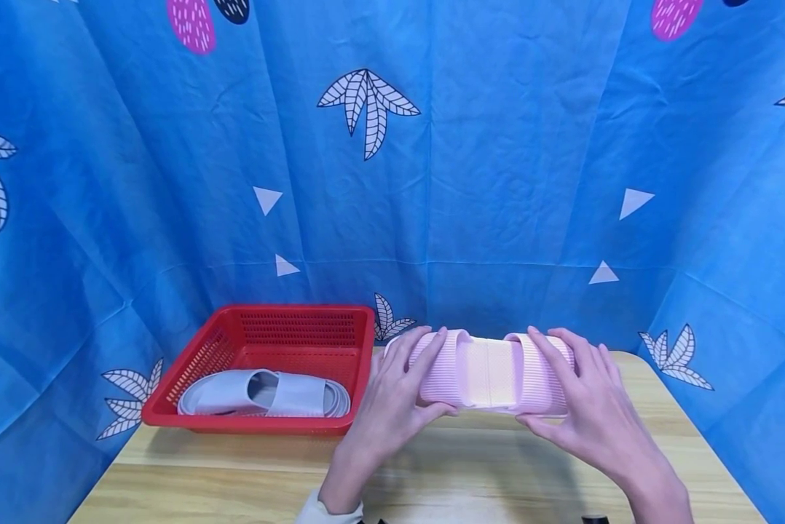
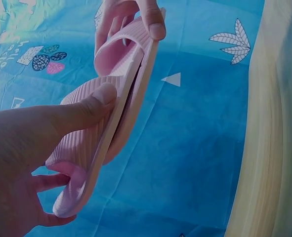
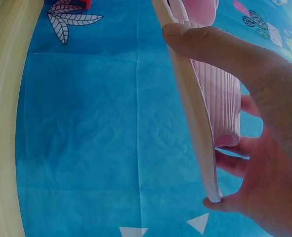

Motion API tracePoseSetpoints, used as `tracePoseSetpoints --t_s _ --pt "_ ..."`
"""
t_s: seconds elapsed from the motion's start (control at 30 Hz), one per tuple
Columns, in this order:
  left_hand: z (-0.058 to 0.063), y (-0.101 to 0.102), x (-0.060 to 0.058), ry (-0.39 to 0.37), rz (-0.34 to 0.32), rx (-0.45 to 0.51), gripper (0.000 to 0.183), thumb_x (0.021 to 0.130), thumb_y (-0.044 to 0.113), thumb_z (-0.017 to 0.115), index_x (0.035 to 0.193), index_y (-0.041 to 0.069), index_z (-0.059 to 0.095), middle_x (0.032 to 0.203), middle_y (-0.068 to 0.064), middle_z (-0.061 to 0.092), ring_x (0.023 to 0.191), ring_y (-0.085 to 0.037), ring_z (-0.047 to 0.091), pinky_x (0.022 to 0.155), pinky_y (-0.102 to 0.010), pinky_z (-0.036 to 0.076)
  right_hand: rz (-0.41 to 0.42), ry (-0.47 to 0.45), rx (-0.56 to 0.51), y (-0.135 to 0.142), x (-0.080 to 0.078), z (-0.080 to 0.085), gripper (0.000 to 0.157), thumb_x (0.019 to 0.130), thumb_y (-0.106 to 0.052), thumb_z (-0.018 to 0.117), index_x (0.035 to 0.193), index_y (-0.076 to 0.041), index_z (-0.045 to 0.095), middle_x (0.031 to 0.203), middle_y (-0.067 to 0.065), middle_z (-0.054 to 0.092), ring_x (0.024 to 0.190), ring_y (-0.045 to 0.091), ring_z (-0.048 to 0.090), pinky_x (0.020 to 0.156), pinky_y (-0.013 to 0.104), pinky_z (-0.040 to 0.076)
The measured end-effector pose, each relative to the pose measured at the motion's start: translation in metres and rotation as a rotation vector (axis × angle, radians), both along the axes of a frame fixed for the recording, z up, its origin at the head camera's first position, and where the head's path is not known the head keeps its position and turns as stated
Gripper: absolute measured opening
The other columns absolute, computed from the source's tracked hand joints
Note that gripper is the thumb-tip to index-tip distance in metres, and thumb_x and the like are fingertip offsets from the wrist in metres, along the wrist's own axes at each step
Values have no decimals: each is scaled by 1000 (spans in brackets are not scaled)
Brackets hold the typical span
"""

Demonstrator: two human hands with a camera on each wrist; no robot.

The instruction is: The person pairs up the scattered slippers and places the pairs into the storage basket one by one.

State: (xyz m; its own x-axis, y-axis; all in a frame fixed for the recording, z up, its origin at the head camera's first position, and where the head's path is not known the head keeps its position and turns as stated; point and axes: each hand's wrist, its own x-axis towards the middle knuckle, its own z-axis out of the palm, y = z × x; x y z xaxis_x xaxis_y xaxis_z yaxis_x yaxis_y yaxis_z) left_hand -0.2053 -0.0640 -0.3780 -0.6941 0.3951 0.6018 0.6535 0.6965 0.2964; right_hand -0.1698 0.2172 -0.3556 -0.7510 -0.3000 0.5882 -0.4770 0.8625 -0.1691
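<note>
A pair of pink ribbed slippers point(image 1: 539, 378) is held up above the table, the two lying overlapped lengthwise with their straps at opposite ends. My left hand point(image 1: 392, 389) grips the left end, its thumb pressing near the strap's edge in the left wrist view, where the pink slippers point(image 2: 79, 148) show their two soles close together. At the other end my right hand point(image 1: 589, 400) holds on, thumb along the sole edge and fingers round the far side, as the right wrist view shows. Parts of both straps are hidden behind my fingers.
Left of my hands, a red plastic basket point(image 1: 255, 424) stands on the wooden table point(image 1: 484, 473). Grey slippers point(image 1: 297, 397) lie inside it, near its front wall. A blue patterned curtain point(image 1: 510, 182) encloses the back and sides. A small dark object point(image 1: 594, 519) shows at the bottom edge.
</note>
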Motion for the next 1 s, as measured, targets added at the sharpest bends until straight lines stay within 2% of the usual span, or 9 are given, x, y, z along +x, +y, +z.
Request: tracePoseSetpoints --t_s 0.07,0.13,0.17,0.37,0.6,1.0 --pt "-1 1 0 -3 -7 -5 104 64 52 79 150 34 24 148 5 31 135 -14 26 104 -50 31 6 -1 0 -1 0 -1 119 46 -56 88 148 -25 34 135 12 42 120 33 38 99 70 21" --pt "-1 1 0 -2 -16 -8 106 64 49 82 150 32 24 148 4 31 135 -15 25 103 -50 32 7 -2 0 -1 0 -2 119 45 -42 92 147 -24 34 135 11 42 120 33 38 100 71 18" --pt "-2 1 0 -4 -24 -10 107 63 47 84 150 32 23 148 3 31 135 -15 25 103 -51 33 9 -2 2 -2 -1 -3 120 44 -41 93 147 -24 34 134 11 42 120 33 38 100 70 19" --pt "-3 4 1 -28 -84 -25 109 65 37 86 151 30 20 149 1 30 136 -17 25 102 -52 33 22 -2 34 -7 -2 -5 121 44 -47 92 148 -23 33 133 7 43 113 28 40 92 60 31" --pt "-5 7 3 -24 -98 -13 108 66 38 86 151 31 20 149 1 31 136 -16 25 103 -51 31 38 3 29 -12 -3 -8 118 47 -51 90 147 -22 34 133 6 43 118 27 41 95 66 29" --pt "-3 8 4 -11 -125 21 109 63 38 88 150 32 23 148 4 32 136 -11 23 104 -49 31 64 56 36 -17 -2 -6 113 47 -51 89 144 -18 41 129 7 46 115 28 43 93 60 31"
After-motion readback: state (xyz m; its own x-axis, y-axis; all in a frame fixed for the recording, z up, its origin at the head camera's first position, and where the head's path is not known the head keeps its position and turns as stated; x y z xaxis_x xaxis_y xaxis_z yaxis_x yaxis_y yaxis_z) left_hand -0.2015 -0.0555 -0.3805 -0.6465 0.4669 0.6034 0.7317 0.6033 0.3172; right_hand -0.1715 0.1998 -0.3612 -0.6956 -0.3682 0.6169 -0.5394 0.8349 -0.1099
